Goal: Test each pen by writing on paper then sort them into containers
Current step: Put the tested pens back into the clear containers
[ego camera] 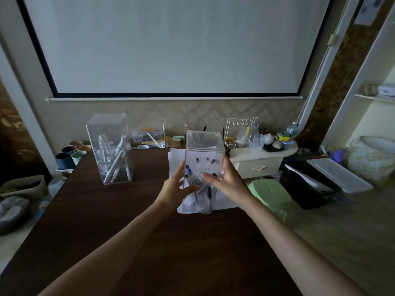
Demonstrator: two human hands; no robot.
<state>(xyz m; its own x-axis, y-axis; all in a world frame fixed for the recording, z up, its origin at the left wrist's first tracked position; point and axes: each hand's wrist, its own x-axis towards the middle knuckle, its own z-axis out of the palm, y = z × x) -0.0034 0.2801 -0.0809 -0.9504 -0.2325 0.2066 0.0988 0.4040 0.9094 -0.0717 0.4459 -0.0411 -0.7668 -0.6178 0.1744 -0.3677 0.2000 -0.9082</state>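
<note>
1. Fingers [181,170] of the left hand [174,190] and of the right hand [227,182] grip a clear container [204,150] from either side, with both thumbs across its near face.
2. Beyond and above the fingers, a projection screen [171,43] fills the wall.
3. Below the fingers spreads the dark tabletop [128,231].
4. Right of the fingers, off the tabletop, stands a green stool [269,193].
5. Under the fingers lies white paper [175,158]. The base of the clear container is over the paper's near edge, and I cannot tell whether it rests there.
6. Left of the fingers and well apart, a second clear container [110,150] stands upright on the tabletop, with white pens [116,163] leaning inside it.
7. Between the fingers, inside the clear container, dark-capped pens [197,182] lean at angles.
</note>
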